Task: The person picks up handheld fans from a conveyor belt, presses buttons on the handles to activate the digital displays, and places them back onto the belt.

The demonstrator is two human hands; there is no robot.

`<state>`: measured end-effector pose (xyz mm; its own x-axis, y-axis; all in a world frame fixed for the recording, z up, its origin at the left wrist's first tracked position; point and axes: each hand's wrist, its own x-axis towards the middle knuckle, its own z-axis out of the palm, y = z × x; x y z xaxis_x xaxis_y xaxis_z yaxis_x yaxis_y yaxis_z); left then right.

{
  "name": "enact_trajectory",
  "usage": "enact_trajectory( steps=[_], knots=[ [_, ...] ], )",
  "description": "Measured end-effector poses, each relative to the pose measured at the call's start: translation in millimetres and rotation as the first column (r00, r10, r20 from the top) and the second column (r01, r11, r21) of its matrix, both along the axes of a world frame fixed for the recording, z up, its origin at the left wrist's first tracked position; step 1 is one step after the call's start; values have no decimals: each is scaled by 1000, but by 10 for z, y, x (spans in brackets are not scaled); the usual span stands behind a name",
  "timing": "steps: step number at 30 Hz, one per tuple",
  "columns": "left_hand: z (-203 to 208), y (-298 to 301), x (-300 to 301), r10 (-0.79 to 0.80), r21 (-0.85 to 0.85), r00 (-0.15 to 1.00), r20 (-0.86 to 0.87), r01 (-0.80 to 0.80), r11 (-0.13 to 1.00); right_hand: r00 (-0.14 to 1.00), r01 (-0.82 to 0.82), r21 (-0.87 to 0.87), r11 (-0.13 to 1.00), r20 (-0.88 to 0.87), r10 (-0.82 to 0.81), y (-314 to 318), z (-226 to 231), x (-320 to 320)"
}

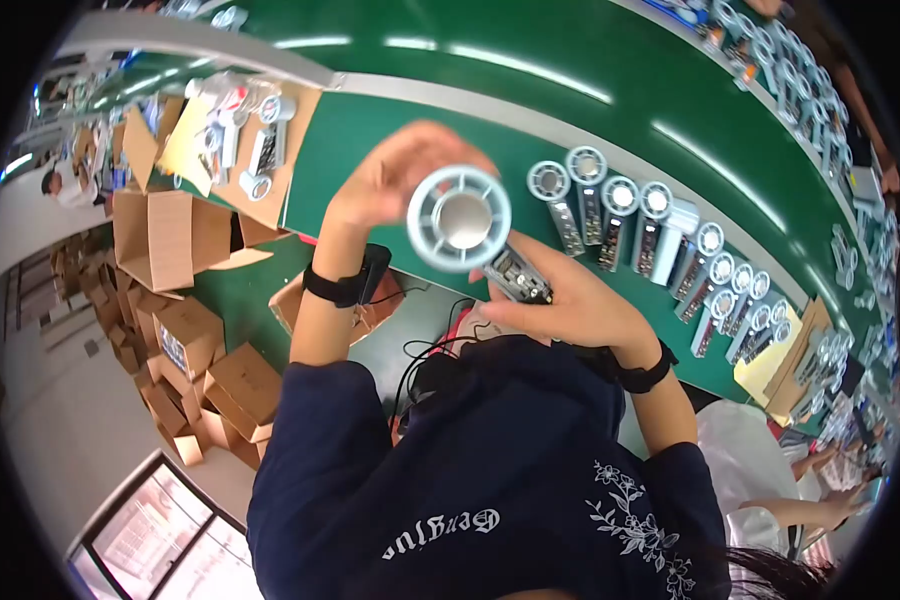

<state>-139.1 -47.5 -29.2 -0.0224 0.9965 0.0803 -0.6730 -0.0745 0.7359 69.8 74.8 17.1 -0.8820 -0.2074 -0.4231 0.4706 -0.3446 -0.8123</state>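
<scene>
My right hand (580,308) is closed round the handle of a pale blue-grey handheld fan (418,226). The fan's round, spoked head with a silvery middle faces up, and the handle's uncovered side shows electronic parts. Beside and partly behind that head is my left hand (395,175), bent and smeared by motion. The fan head hides some of its fingers, so whether it touches the fan is unclear. To the right on the green bench lie several similar fans (621,196) in a row, most with bare circuitry along their handles.
Cardboard with fan parts (267,150) lies on the bench at the left. Open cardboard boxes (175,240) stand on the left, with more on the floor. Black cables (407,375) hang near my lap. A person in white (745,450) sits at the right; a conveyor (570,60) runs beyond the bench.
</scene>
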Motion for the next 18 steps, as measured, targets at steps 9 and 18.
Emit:
enact_trajectory(
  steps=[9, 18],
  knots=[
    [-1846, -2059, -1538, -391, 339, -429, -815, -898, 280, 964, 255, 222, 941, -131, -231, -376, -81, -136],
    [-1860, -1589, -1832, -395, 451, -570, -720, -817, 359, 946, 291, 191, 937, 87, -312, -327, -143, -80]
  ],
)
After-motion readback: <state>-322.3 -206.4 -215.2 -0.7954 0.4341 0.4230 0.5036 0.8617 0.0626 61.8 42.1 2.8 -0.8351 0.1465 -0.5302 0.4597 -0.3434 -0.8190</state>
